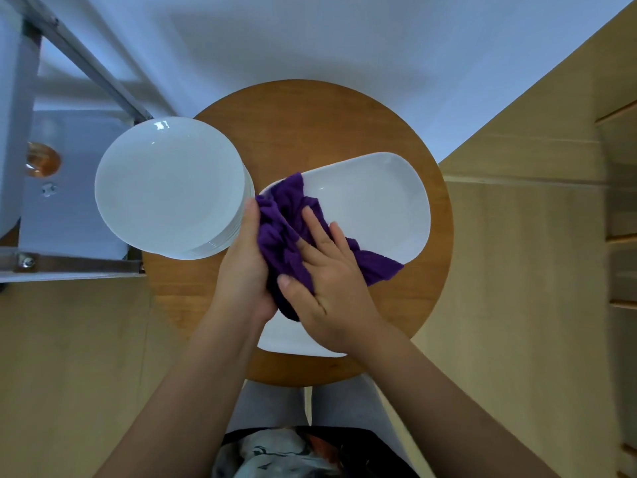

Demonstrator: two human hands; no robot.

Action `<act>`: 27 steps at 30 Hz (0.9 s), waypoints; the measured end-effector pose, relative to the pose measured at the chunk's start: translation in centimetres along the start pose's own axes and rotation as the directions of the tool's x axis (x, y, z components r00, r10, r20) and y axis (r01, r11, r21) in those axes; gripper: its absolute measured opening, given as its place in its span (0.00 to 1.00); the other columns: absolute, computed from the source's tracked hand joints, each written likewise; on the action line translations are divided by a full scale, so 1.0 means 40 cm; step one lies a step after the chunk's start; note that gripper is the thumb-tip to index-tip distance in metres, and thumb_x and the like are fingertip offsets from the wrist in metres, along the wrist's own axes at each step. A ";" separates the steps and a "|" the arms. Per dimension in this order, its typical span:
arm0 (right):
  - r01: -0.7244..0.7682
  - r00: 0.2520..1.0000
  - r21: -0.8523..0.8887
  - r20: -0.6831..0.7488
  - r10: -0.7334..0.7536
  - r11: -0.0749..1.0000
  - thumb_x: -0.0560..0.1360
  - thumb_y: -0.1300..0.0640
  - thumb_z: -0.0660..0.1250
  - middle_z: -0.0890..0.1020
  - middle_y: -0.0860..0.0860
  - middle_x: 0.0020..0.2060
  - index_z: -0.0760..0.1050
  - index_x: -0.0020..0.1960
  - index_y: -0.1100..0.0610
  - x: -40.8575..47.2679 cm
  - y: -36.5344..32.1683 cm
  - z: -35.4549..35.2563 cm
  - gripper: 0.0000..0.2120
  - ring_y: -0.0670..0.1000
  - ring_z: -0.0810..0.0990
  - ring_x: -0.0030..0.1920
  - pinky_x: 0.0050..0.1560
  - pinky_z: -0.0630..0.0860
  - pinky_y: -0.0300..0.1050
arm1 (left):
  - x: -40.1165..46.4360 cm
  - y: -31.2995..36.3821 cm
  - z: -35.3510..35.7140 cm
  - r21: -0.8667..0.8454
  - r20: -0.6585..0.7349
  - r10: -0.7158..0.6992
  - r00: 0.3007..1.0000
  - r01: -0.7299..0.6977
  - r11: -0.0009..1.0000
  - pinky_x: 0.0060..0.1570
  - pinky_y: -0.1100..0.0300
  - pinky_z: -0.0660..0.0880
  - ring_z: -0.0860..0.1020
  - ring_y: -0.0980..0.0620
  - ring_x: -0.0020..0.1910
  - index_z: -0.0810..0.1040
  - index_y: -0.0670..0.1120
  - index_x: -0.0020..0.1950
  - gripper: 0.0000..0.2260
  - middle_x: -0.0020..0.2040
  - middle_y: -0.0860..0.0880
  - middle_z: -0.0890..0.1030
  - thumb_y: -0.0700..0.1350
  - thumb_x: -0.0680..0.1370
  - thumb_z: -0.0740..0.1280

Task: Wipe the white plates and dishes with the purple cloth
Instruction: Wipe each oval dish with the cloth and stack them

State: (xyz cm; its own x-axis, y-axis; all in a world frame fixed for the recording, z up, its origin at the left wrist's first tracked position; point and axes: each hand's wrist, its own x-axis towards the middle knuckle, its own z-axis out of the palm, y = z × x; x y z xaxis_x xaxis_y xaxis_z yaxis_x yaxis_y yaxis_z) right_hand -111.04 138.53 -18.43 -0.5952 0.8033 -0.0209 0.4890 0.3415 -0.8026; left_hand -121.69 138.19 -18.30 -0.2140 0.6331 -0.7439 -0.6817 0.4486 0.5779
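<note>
Right hand [327, 288], fingers [315, 225] straight, presses the purple cloth [282, 236] onto the oblong white dish [379, 201]; left hand [244, 267] grips the cloth.

The right hand [327, 288] is laid flat with fingers [315, 225] spread; the left hand [241, 267] is curled alongside, forearms converging.

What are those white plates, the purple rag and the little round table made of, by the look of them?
The stack of round plates and the long oval dish look like glazed ceramic or porcelain: smooth, glossy, with bright light glints. The purple cloth seems soft woven or knitted fabric, matte and crumpled into folds. The round table looks like wood or wood veneer, with a warm brown, faintly grained satin surface.
</note>
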 end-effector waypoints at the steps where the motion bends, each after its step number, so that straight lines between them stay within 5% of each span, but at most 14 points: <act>1: 0.027 0.999 -0.016 0.032 -0.026 1.000 0.78 0.54 0.55 0.70 0.50 0.69 0.68 0.70 0.57 -0.006 0.005 -0.011 0.22 0.42 0.49 0.73 0.73 0.39 0.39 | -0.006 0.005 0.003 -0.002 -0.028 -0.003 1.000 0.003 1.000 0.39 0.55 0.82 0.84 0.49 0.46 0.79 0.52 0.55 0.25 0.48 0.49 0.85 0.67 0.68 0.62; 4: 0.118 0.984 -0.053 0.140 -0.109 0.992 0.78 0.55 0.56 0.71 0.51 0.68 0.71 0.68 0.57 -0.027 0.017 -0.059 0.20 0.40 0.49 0.72 0.72 0.38 0.35 | -0.028 0.030 0.015 0.028 -0.096 -0.021 0.995 0.024 0.999 0.48 0.49 0.81 0.82 0.45 0.52 0.77 0.51 0.61 0.34 0.53 0.47 0.83 0.68 0.60 0.65; 7: 0.186 0.960 -0.091 0.229 -0.161 0.978 0.77 0.52 0.52 0.73 0.51 0.66 0.75 0.65 0.57 -0.050 0.021 -0.111 0.22 0.41 0.50 0.72 0.73 0.38 0.36 | -0.046 0.059 0.035 0.038 -0.142 -0.049 0.989 0.055 0.998 0.38 0.49 0.82 0.82 0.45 0.50 0.75 0.52 0.62 0.37 0.54 0.46 0.82 0.68 0.57 0.67; 10: 0.200 0.961 -0.130 0.219 -0.168 0.971 0.76 0.52 0.52 0.75 0.51 0.65 0.77 0.62 0.57 -0.073 0.013 -0.156 0.21 0.44 0.54 0.72 0.73 0.42 0.39 | -0.073 0.075 0.048 0.053 -0.142 -0.056 0.988 0.064 0.997 0.34 0.50 0.81 0.82 0.43 0.48 0.75 0.51 0.61 0.32 0.53 0.45 0.82 0.67 0.64 0.67; 14: 0.159 0.985 -0.304 0.120 -0.127 0.939 0.75 0.51 0.52 0.73 0.50 0.65 0.77 0.62 0.58 -0.122 0.035 -0.232 0.23 0.55 0.60 0.73 0.73 0.49 0.53 | -0.107 0.107 0.036 0.187 -0.059 0.097 0.994 -0.085 0.979 0.49 0.44 0.79 0.83 0.44 0.49 0.82 0.53 0.49 0.20 0.47 0.48 0.85 0.66 0.71 0.63; 16: 0.043 0.999 -0.381 -0.009 -0.050 0.924 0.75 0.48 0.51 0.73 0.48 0.65 0.77 0.62 0.57 -0.142 0.039 -0.272 0.24 0.59 0.64 0.71 0.70 0.54 0.62 | -0.123 0.123 0.028 0.292 -0.091 0.216 0.972 -0.182 0.939 0.39 0.52 0.80 0.84 0.53 0.38 0.81 0.54 0.39 0.19 0.35 0.56 0.84 0.66 0.74 0.60; 17: -0.039 0.993 -0.306 -0.119 0.002 0.951 0.75 0.47 0.51 0.75 0.47 0.63 0.78 0.60 0.56 -0.147 0.030 -0.287 0.24 0.59 0.69 0.68 0.68 0.59 0.62 | -0.135 0.130 0.031 0.343 -0.083 0.262 0.962 -0.219 0.914 0.31 0.58 0.78 0.83 0.57 0.32 0.80 0.56 0.38 0.19 0.32 0.59 0.83 0.66 0.75 0.59; 19: -0.120 0.921 0.164 -0.350 0.172 0.979 0.72 0.45 0.54 0.82 0.43 0.47 0.79 0.49 0.45 -0.134 -0.030 -0.306 0.16 0.50 0.78 0.52 0.54 0.73 0.52 | -0.158 0.140 0.044 0.444 -0.037 0.321 0.946 -0.272 0.854 0.22 0.65 0.74 0.80 0.62 0.29 0.81 0.59 0.35 0.21 0.30 0.61 0.81 0.66 0.76 0.55; 21: -0.090 0.809 0.444 -0.490 0.325 0.892 0.71 0.43 0.54 0.81 0.45 0.40 0.76 0.45 0.45 -0.111 -0.082 -0.316 0.12 0.47 0.79 0.44 0.48 0.76 0.47 | -0.178 0.153 0.065 0.484 -0.043 0.325 0.945 -0.265 0.834 0.25 0.64 0.73 0.82 0.55 0.34 0.79 0.57 0.37 0.21 0.33 0.55 0.83 0.67 0.76 0.54; 24: -0.192 0.820 0.514 -0.383 0.424 0.836 0.73 0.33 0.51 0.80 0.40 0.42 0.72 0.47 0.44 -0.080 -0.154 -0.322 0.19 0.39 0.79 0.46 0.50 0.76 0.43 | -0.205 0.167 0.098 0.619 -0.008 0.374 0.927 -0.290 0.730 0.33 0.60 0.68 0.75 0.54 0.40 0.73 0.56 0.38 0.21 0.39 0.53 0.77 0.69 0.75 0.50; 26: -0.193 0.926 0.477 -0.201 0.320 0.857 0.76 0.33 0.50 0.78 0.38 0.40 0.70 0.47 0.43 -0.046 -0.210 -0.318 0.17 0.32 0.76 0.43 0.44 0.72 0.28 | -0.232 0.180 0.125 0.710 0.091 0.434 0.896 -0.364 0.603 0.33 0.63 0.68 0.74 0.59 0.37 0.73 0.54 0.35 0.26 0.35 0.54 0.76 0.71 0.72 0.46; 27: -0.137 0.973 0.336 -0.128 0.190 0.932 0.77 0.37 0.51 0.78 0.42 0.45 0.70 0.51 0.44 -0.028 -0.228 -0.319 0.14 0.33 0.76 0.47 0.49 0.71 0.28 | -0.250 0.188 0.138 0.722 0.153 0.453 0.878 -0.413 0.556 0.31 0.66 0.69 0.75 0.61 0.34 0.74 0.51 0.34 0.30 0.33 0.55 0.75 0.72 0.68 0.45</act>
State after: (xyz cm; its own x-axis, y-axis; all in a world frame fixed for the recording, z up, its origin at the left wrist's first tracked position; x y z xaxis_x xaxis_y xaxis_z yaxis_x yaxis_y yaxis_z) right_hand -106.72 140.73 -3.49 -0.4049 0.9093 -0.0960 0.3233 0.0442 -0.9453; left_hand -120.81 138.74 -4.66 -0.3898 0.8560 -0.3397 0.2143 0.4431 0.8705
